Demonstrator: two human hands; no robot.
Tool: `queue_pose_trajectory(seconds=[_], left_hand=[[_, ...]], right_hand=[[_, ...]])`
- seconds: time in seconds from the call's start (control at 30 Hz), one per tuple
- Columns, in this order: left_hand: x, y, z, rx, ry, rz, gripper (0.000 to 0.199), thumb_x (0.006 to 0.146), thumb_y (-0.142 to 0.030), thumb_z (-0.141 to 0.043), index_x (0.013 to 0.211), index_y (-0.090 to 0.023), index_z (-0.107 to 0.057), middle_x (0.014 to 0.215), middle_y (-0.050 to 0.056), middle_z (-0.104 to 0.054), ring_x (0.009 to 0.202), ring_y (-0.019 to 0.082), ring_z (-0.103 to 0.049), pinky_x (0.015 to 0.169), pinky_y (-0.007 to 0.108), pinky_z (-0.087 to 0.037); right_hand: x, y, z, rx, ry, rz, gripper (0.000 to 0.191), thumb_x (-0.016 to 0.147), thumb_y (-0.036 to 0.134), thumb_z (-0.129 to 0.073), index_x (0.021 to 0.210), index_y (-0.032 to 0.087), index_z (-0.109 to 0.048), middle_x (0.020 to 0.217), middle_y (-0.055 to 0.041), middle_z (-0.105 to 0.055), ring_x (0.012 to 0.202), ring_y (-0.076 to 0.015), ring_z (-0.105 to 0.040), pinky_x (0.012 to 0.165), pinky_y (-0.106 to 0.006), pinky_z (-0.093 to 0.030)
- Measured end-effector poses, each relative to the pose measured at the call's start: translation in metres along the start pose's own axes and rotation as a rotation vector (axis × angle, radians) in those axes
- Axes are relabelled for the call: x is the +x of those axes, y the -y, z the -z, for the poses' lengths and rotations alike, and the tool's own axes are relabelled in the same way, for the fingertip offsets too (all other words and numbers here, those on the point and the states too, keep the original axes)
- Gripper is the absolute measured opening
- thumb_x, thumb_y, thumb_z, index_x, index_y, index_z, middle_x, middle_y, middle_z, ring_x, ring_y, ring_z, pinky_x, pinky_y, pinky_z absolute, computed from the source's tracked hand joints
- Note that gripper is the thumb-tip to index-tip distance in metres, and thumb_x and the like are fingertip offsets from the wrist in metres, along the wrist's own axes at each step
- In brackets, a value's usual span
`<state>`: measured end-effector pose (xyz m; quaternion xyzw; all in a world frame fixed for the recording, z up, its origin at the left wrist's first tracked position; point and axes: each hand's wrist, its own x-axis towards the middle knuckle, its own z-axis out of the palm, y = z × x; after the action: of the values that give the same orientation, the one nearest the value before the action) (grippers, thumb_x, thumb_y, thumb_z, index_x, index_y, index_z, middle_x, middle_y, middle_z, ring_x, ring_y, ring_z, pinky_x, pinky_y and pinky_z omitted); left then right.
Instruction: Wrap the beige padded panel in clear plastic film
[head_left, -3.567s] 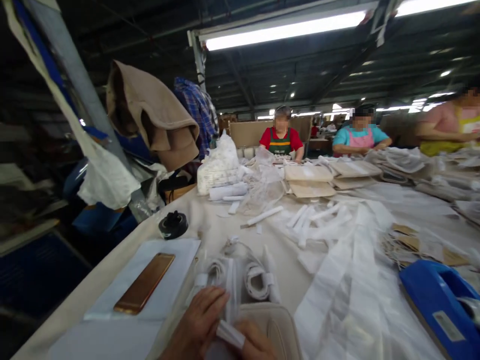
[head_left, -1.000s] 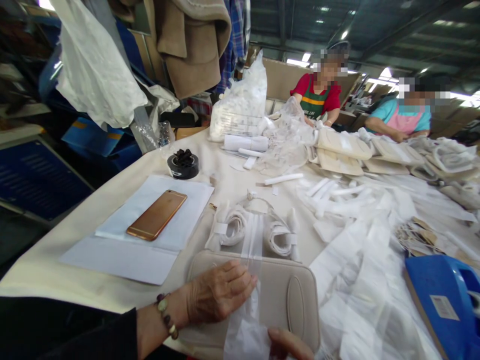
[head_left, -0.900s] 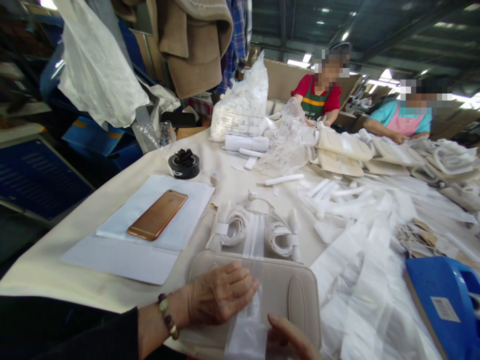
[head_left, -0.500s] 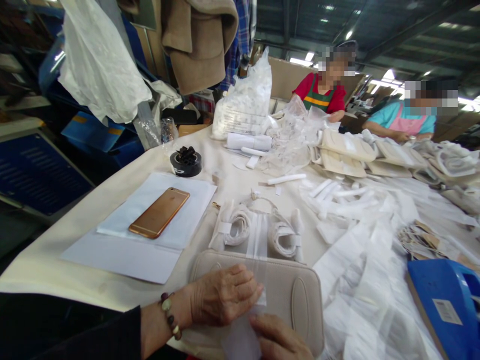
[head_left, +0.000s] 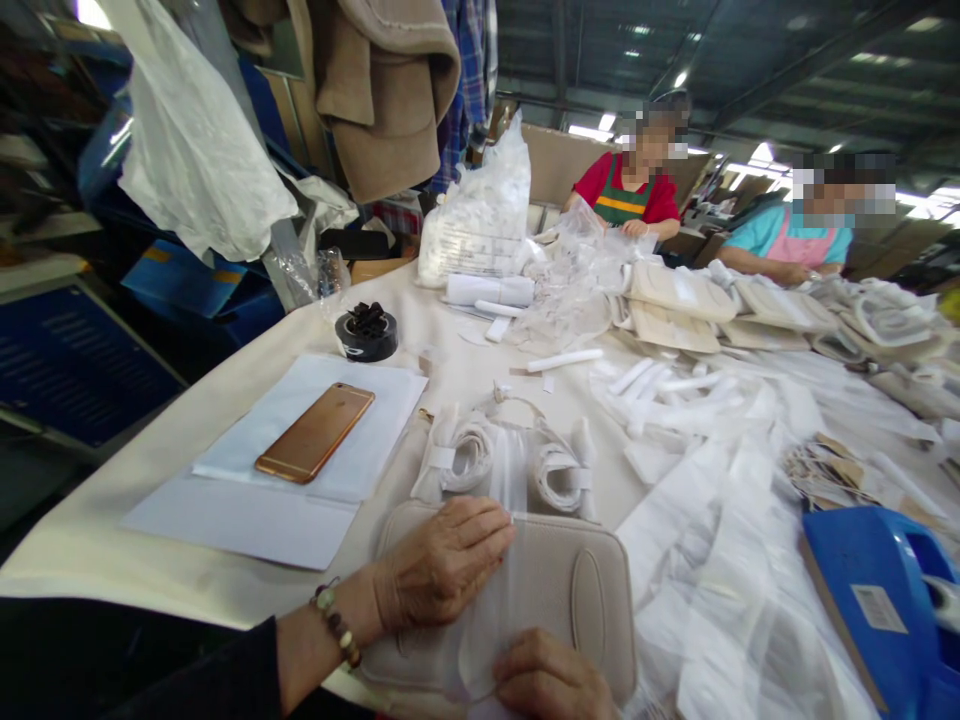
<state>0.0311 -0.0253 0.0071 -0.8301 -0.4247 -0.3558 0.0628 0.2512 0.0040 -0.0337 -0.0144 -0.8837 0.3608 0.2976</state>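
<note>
A beige padded panel (head_left: pixel 551 560) with an oval seam lies flat at the table's near edge. Over its middle runs a translucent plastic strip (head_left: pixel 487 630). My left hand (head_left: pixel 446 560), with a beaded bracelet at the wrist, rests on the panel with fingers together at the strip's upper part; what they grip, if anything, is hidden. Curled at the strip's lower right edge, my right hand (head_left: pixel 551 675) has its fingers closed against the plastic. Just beyond the panel stand two rolled beige straps (head_left: pixel 471 455) with white bands, joined to the same piece.
A gold phone (head_left: pixel 315 432) lies on white sheets (head_left: pixel 240 520) at left, near black tape (head_left: pixel 366 335). White plastic film (head_left: pixel 697 560) and a blue tool or holder (head_left: pixel 870 590) are at right. Beige pieces (head_left: pixel 675 290) are piled farther back, where two people sit.
My left hand has moved up along the strip toward the panel's far edge. My right hand is slightly lower and more curled. The strip now lies flatter, and the view has shifted slightly.
</note>
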Motion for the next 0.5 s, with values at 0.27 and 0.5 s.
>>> queue_pose_trajectory(seconds=[0.27,0.5], left_hand=[[0.004,-0.005,-0.005,0.128,0.046,-0.003,0.025,0.093,-0.017,-0.046,0.115,-0.007,-0.053,0.109,0.011,-0.062,0.105,0.023,-0.054,0.092,0.037,-0.046],[0.002,-0.005,-0.002,0.180,0.095,-0.012,0.033,0.097,-0.034,-0.039,0.114,-0.010,-0.054,0.112,0.013,-0.061,0.106,0.024,-0.054,0.087,0.040,-0.041]], right_hand=[[0.003,0.003,0.000,0.021,0.026,0.011,0.022,0.096,0.032,-0.040,0.094,0.019,-0.057,0.086,-0.0073,-0.068,0.078,-0.0126,-0.063,0.070,-0.019,-0.052],[0.013,0.012,0.003,-0.042,-0.072,0.075,0.024,0.096,0.032,-0.039,0.093,0.018,-0.059,0.081,-0.0076,-0.069,0.076,-0.0135,-0.065,0.068,-0.019,-0.054]])
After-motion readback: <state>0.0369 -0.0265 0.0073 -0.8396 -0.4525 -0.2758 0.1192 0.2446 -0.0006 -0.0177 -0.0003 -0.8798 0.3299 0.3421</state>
